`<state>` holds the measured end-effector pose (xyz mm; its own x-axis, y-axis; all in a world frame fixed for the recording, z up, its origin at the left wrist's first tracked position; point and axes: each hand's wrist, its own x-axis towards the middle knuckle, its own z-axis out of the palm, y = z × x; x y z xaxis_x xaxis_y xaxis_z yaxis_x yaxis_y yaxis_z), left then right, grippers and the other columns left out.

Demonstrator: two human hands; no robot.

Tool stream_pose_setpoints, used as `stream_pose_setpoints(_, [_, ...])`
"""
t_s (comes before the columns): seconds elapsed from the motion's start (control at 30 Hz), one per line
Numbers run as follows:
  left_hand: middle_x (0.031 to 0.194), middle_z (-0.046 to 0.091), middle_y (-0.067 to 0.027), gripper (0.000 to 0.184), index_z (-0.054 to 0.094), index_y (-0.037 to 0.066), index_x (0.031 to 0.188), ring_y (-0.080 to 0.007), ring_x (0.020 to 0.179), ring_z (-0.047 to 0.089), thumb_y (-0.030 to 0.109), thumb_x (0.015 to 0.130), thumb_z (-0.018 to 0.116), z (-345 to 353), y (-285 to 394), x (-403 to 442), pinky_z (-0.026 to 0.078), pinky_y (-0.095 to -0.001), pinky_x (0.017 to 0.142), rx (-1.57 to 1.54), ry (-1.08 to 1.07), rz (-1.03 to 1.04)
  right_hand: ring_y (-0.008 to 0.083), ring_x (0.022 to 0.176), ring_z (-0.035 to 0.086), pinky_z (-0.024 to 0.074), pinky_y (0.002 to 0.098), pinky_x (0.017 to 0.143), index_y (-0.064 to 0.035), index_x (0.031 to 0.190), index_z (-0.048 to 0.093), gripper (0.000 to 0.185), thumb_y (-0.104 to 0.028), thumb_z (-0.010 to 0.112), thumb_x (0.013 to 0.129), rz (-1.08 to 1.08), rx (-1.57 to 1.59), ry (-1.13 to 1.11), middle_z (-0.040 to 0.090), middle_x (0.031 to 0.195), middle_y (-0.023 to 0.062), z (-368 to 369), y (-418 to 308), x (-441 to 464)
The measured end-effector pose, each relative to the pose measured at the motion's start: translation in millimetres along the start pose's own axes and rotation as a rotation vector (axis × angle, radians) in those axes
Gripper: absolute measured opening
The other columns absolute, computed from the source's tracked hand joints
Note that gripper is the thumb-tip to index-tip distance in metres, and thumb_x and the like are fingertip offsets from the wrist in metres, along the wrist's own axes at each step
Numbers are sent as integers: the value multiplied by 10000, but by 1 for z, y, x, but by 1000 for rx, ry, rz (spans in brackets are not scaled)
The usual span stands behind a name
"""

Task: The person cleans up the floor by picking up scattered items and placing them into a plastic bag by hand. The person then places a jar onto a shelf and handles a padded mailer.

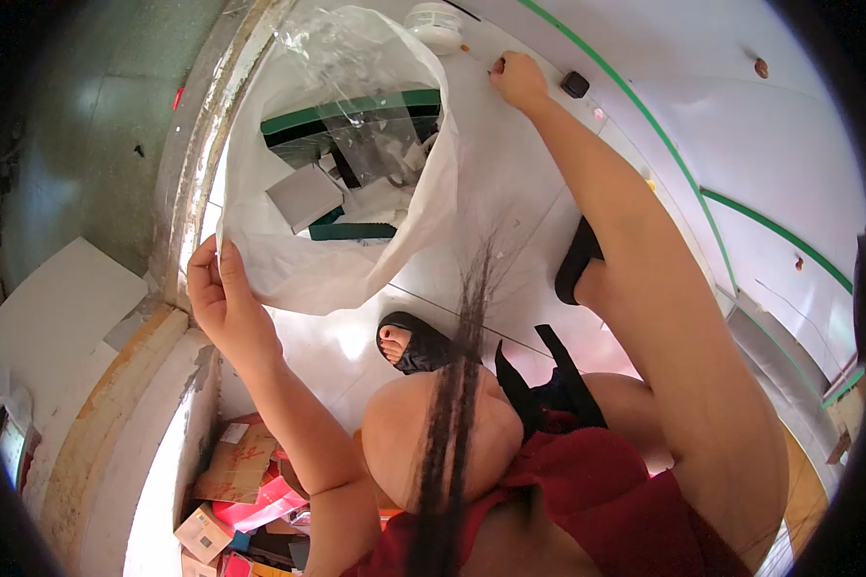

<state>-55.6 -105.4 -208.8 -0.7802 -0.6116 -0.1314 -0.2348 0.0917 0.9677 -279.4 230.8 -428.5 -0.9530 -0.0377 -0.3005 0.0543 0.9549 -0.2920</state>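
Note:
My left hand pinches the near left rim of a large white plastic bag. The bag stands wide open on the tiled floor. Inside lie a whitish box, dark green strips, clear plastic wrap and other scraps. To the right of the bag, my right hand reaches down over the floor with its fingers curled together; whatever they may hold is too small to make out. A small black object lies just right of that hand.
Behind the bag stands a white tub. Cardboard boxes are piled at the lower left, beside a worn door sill. White panels with green edging line the right. My feet in black sandals are near the bag.

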Motion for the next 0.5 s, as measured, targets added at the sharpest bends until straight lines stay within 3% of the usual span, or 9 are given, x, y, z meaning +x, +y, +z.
stream_pose_setpoints(0.13, [952, 581, -15, 178, 584, -7, 1039, -67, 867, 505, 131, 930, 555, -3, -2, 0, 403, -191, 784, 22, -4, -10, 341, 923, 610, 489, 422, 814, -30, 928, 667, 233, -205, 619, 783, -188, 146, 196, 646, 967, 191, 5, -9, 18])
stream_pose_setpoints(0.2, [952, 583, -16, 180, 584, -5, 1043, -68, 870, 507, 132, 930, 556, -3, -1, 0, 404, -191, 783, 20, -4, -8, 308, 821, 626, 487, 394, 743, -35, 851, 653, 191, -174, 665, 720, -85, 117, 86, 662, 866, 151, 9, -17, 34])
stream_pose_setpoints(0.3, [943, 583, -12, 181, 582, 5, 1037, -72, 866, 510, 146, 924, 568, -4, 2, 1, 403, -198, 785, 104, 19, -28, 324, 827, 624, 485, 400, 746, -45, 872, 658, 201, -181, 675, 724, 28, 72, -1, 661, 882, 157, 21, -21, 38])
stream_pose_setpoints(0.43, [969, 599, -50, 176, 546, -14, 1058, -75, 870, 535, 108, 932, 539, -6, -4, 2, 415, -197, 787, 31, -18, -23, 299, 803, 636, 503, 395, 710, -33, 883, 659, 257, -276, 631, 805, -109, 44, -51, 663, 853, 157, 6, -23, 20])
stream_pose_setpoints(0.5, [977, 602, -53, 175, 546, -15, 1059, -79, 875, 541, 103, 931, 539, -3, 0, 1, 419, -198, 788, 49, -13, -12, 245, 659, 628, 485, 354, 598, -29, 810, 650, 228, -256, 620, 811, -7, 663, 72, 642, 731, 135, -43, -50, -7])
